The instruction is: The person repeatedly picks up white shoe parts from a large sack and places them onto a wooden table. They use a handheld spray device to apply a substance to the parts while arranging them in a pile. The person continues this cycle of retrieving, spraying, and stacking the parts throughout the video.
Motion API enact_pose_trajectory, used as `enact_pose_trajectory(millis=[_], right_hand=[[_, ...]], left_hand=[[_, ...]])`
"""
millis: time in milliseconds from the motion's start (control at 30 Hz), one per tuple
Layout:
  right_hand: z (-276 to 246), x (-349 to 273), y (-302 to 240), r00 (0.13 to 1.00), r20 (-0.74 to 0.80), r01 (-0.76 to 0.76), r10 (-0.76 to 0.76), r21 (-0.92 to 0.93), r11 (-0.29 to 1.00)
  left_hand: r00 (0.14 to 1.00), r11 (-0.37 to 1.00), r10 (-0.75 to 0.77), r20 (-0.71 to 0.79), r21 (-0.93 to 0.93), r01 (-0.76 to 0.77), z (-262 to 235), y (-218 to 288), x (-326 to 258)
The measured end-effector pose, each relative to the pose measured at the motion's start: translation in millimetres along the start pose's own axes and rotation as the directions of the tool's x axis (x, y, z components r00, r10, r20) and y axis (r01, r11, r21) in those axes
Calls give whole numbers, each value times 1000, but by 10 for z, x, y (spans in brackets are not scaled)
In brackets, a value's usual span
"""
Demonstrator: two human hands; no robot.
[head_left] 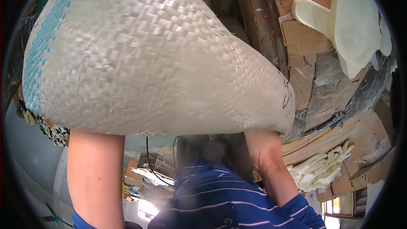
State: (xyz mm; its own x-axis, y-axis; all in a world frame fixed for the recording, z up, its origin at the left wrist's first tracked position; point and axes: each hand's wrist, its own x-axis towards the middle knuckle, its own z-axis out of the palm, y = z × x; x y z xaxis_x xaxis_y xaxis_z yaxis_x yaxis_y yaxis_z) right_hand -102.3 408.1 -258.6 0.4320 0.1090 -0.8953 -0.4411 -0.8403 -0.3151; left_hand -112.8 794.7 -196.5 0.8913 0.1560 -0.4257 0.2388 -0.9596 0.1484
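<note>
A large white woven plastic sack (161,63) with a blue stripe down its left edge fills the upper left and middle, close in front of me. Dark handwritten marks show near its lower right corner. My left forearm (96,174) and my right forearm (271,165) rise from below and pass behind the sack's lower edge. The sack hides both my hands, so their fingers and grip do not show.
At the upper right, pale cream shoe-sole-shaped pieces (356,25) lie over a worn surface covered with brown cardboard (303,42). Several similar pale pieces (320,167) are heaped lower right. A dark crate (157,163) stands beyond my left arm.
</note>
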Motion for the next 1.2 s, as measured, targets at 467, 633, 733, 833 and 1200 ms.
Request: enact_pose_trajectory(millis=[467,633,733,833,1200], right_hand=[[139,9,48,998,66,-29,8,310,950],[277,-24,-86,997,80,-42,-16,671,740],[388,-257,-279,987,110,-14,-121,795,607],[459,-791,-306,977,32,76,-213,874,480],[-632,-3099,-94,930,-45,365,-364,33,930]], left_hand=[[1000,1000,21,5,16,-21,12,8,-198],[996,996,83,-18,9,-83,-15,158,-160],[998,999,44,-43,14,-43,-126,212,-528],[993,997,74,-90,17,-73,-305,367,-758],[912,943,283,-297,-89,-321,-133,1212,-2100]])
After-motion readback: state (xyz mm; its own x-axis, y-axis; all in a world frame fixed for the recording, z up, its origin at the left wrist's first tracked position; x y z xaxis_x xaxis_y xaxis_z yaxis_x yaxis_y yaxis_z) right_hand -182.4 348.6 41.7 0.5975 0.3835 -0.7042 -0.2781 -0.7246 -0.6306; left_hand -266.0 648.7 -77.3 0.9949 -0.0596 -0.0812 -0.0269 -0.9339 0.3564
